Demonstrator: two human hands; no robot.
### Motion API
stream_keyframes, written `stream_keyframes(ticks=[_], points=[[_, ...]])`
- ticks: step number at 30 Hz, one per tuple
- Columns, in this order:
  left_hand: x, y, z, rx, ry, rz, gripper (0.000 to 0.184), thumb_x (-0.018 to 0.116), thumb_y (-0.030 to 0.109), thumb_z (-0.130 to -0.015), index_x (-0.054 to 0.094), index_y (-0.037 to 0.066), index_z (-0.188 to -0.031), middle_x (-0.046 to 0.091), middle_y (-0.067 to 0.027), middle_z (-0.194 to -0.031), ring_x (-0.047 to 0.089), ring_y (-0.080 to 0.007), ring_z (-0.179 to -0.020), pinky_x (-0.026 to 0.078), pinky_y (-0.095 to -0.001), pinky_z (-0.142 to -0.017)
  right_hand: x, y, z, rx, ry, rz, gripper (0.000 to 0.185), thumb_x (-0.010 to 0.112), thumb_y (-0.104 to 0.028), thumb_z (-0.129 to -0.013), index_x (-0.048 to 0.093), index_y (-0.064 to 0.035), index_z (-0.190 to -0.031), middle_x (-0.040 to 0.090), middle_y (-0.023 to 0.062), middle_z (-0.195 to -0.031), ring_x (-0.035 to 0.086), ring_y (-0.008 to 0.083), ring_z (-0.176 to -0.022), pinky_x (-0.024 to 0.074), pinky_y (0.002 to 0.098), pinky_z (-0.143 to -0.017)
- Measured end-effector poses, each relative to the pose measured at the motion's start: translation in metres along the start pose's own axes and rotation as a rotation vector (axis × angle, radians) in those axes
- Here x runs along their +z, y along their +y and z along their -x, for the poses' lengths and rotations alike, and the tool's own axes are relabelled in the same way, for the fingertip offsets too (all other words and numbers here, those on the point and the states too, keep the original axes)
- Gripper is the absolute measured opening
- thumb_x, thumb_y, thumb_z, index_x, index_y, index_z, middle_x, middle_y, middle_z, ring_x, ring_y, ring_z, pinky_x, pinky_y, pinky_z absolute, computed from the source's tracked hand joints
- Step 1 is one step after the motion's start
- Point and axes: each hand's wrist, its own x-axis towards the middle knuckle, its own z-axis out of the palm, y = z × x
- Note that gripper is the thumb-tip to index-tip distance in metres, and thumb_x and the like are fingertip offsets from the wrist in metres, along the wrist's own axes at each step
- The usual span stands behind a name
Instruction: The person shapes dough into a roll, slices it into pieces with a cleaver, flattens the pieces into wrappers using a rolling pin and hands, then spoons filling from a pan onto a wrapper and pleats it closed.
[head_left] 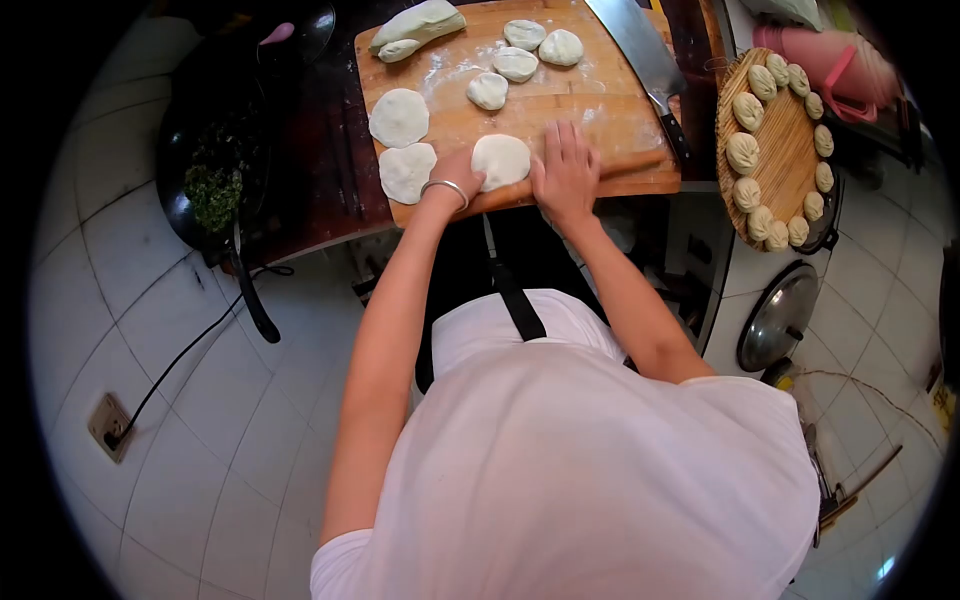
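On the wooden board (560, 100), my left hand (457, 178), with a bracelet at the wrist, pinches the left edge of a flat round dough disc (501, 160). My right hand (567, 172) lies palm down with its fingers stretched forward over a rolling pin (632, 164), just right of that disc. The pin lies along the board's near edge, partly hidden by the hand. Two more flat discs, an upper one (399, 117) and a lower one (408, 172), lie at the left. Several small dough pieces (515, 65) sit farther back.
A cleaver (635, 50) lies along the board's right side. A dough roll (420, 28) is at the back left. Pleated buns stand on a round woven tray (785, 150) at the right. A pan (180, 190) with chopped greens (213, 195) stands at the left.
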Motion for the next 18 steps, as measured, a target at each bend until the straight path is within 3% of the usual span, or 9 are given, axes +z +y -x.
stream_keyframes(ticks=[4,9,12,15,18], points=[[-0.017,0.035,-0.019,-0.099,-0.027,-0.177,0.029,0.063,0.029,-0.083,0.061,0.003,-0.096,0.065,-0.0192,-0.099,0.060,-0.0377,-0.095,0.048,-0.0464,-0.082,0.010,-0.011,-0.074,0.005,0.190,-0.022,0.063,0.060,-0.038,-0.082,0.044,-0.0062,-0.134,0.041,0.0148,-0.140,0.035,0.0309,-0.131,0.0264,0.0454,-0.103],[-0.006,0.009,-0.006,-0.138,0.210,-0.037,0.038,0.064,0.036,-0.080,0.063,0.004,-0.101,0.066,-0.0209,-0.094,0.062,-0.0386,-0.089,0.049,-0.0448,-0.079,-0.005,0.006,0.043,-0.009,-0.053,-0.019,0.062,0.061,-0.038,-0.083,0.045,-0.0073,-0.134,0.039,0.0150,-0.141,0.034,0.0304,-0.132,0.0275,0.0470,-0.101],[-0.014,0.011,0.000,-0.173,-0.009,-0.037,0.038,0.066,0.033,-0.079,0.064,0.004,-0.103,0.066,-0.0202,-0.095,0.062,-0.0380,-0.089,0.049,-0.0442,-0.078,-0.001,0.001,0.008,0.006,-0.043,-0.069,0.064,0.061,-0.039,-0.083,0.044,-0.0072,-0.135,0.037,0.0153,-0.143,0.033,0.0305,-0.132,0.0271,0.0467,-0.102],[-0.022,0.030,-0.007,-0.145,0.017,-0.063,0.035,0.064,0.031,-0.080,0.063,0.006,-0.104,0.065,-0.0199,-0.099,0.061,-0.0367,-0.094,0.049,-0.0438,-0.082,0.004,-0.014,-0.065,0.011,0.125,-0.039,0.064,0.062,-0.039,-0.082,0.043,-0.0071,-0.135,0.037,0.0151,-0.143,0.034,0.0307,-0.132,0.0273,0.0466,-0.102],[-0.015,0.012,-0.016,-0.041,0.001,0.053,0.035,0.065,0.033,-0.081,0.062,0.005,-0.102,0.066,-0.0192,-0.096,0.062,-0.0368,-0.092,0.049,-0.0428,-0.081,0.002,-0.007,-0.030,0.022,0.102,-0.091,0.063,0.063,-0.036,-0.081,0.044,-0.0074,-0.134,0.038,0.0144,-0.142,0.034,0.0308,-0.131,0.0269,0.0466,-0.103]])
